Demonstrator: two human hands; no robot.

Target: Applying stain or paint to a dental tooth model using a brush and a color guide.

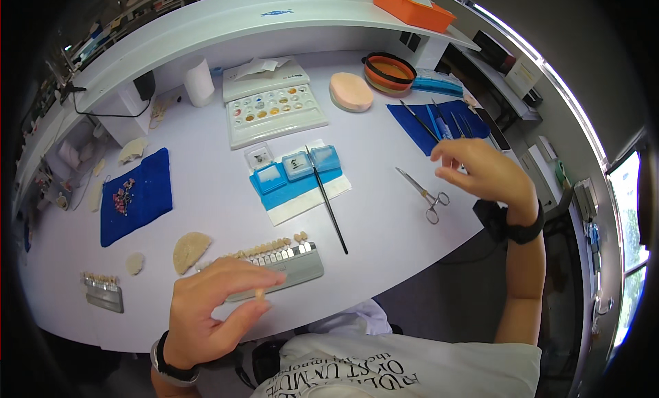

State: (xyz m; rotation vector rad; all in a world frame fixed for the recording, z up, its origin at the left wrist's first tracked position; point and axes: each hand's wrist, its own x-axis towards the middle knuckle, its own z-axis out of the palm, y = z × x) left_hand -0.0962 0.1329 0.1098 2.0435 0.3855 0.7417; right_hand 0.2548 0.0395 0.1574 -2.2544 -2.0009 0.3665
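Observation:
Over the near table edge, my left hand (pixel 216 309) pinches a small tooth-coloured piece, seemingly a dental crown (pixel 260 294), between thumb and fingertips. Just behind that hand lies a grey tooth shade guide (pixel 302 262) with a row of tooth-shaped tabs, partly covered by the fingers. My right hand (pixel 484 170) is raised at the right, fingers curved and thumb apart, with nothing visible in it. It is nearest to a dark blue cloth (pixel 410 127) bearing several slim tools. Scissor-handled forceps (pixel 424 195) lie on the table beside it.
A long black-handled brush (pixel 331 213) rests across small blue boxes (pixel 297 166). Behind stands a white palette (pixel 278 116) with coloured wells. A round pink sponge (pixel 351 91), an orange-black bowl (pixel 389 73), another blue cloth (pixel 137 199) and a smaller shade guide (pixel 104 298) surround them.

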